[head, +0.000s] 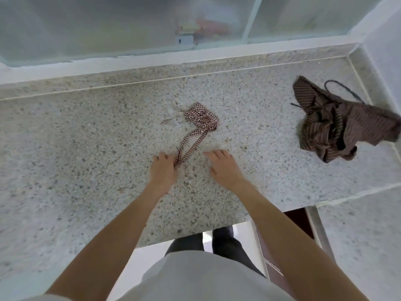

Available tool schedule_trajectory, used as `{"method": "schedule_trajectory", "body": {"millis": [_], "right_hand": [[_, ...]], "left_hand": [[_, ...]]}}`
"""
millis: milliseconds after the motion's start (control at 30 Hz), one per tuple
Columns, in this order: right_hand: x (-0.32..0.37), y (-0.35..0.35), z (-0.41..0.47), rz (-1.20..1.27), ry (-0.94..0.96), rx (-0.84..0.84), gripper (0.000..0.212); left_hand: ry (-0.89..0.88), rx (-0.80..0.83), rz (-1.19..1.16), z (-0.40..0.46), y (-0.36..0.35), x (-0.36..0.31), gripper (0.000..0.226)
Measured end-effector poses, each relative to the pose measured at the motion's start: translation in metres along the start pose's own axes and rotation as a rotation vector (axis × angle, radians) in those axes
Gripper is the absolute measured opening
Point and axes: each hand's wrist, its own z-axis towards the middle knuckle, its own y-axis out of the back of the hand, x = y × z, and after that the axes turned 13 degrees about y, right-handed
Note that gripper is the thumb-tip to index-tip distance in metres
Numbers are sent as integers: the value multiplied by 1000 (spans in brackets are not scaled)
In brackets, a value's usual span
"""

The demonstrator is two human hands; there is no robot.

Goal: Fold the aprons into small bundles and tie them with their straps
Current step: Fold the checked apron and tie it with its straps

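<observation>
Two checked straps (188,146) trailed from small folded checked apron (202,119) on desk (86,137), left hand (163,168) pinched strap ends, right hand (223,166) lay flat, fingers apart.

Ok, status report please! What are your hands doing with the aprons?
Left hand grips checked bundle's straps; right hand open, holding nothing. Checked apron folded small. Brown striped apron crumpled at right, untouched. Nothing in the way.
</observation>
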Motion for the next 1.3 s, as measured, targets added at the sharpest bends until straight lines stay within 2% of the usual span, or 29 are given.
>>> {"method": "schedule_trajectory", "body": {"millis": [100, 167, 267, 333, 400, 433, 500, 633, 667, 733, 800, 833, 867, 933, 1033, 1100, 1200, 1300], "right_hand": [[19, -12, -8, 172, 50, -81, 60], [29, -20, -13, 368, 85, -179, 65], [42, -20, -26, 594, 122, -393, 46], [42, -10, -39, 651, 86, -562, 27], [34, 6, -57, 752, -6, -632, 15], [27, 16, -69, 805, -46, -641, 12], [13, 35, -84, 910, -102, -639, 6], [-10, 84, -133, 1006, -59, -695, 10], [-15, 97, -144, 1012, -36, -708, 6], [-27, 124, -172, 995, -39, -723, 7], [-40, 146, -197, 951, -76, -707, 18], [-48, 157, -215, 931, -91, -700, 25], [-55, 165, -234, 925, -99, -694, 27], [-67, 178, -271, 914, -101, -696, 15], [-78, 192, -324, 883, -89, -742, 21], [-87, 201, -370, 872, -126, -825, 15], [-96, 213, -418, 849, -142, -877, 25], [-108, 228, -464, 771, -196, -946, 34]], "left_hand": [[-92, 123, -358, -24, 9, -5, 30], [-124, 175, -594, -44, 19, -15, 30], [-172, 196, -783, -70, 32, -31, 34], [-204, 91, -755, -82, 41, -42, 29], [-223, -33, -702, -92, 52, -54, 20], [-236, -49, -700, -97, 58, -63, 16], [-249, 19, -718, -100, 70, -76, 12], [-311, 251, -855, -119, 92, -112, 18], [-353, 316, -834, -124, 95, -119, 16], [-464, 392, -584, -130, 99, -137, 29], [-553, 399, -300, -138, 103, -157, 43], [-607, 386, -237, -146, 102, -174, 38], [-656, 355, -207, -155, 101, -189, 29], [-740, 271, -207, -171, 98, -220, 14], [-866, 192, -306, -194, 93, -263, 10], [-913, 307, -400, -221, 88, -302, 11], [-962, 579, -515, -257, 88, -342, 7], [-1096, 665, -582, -281, 88, -388, 18]]}}
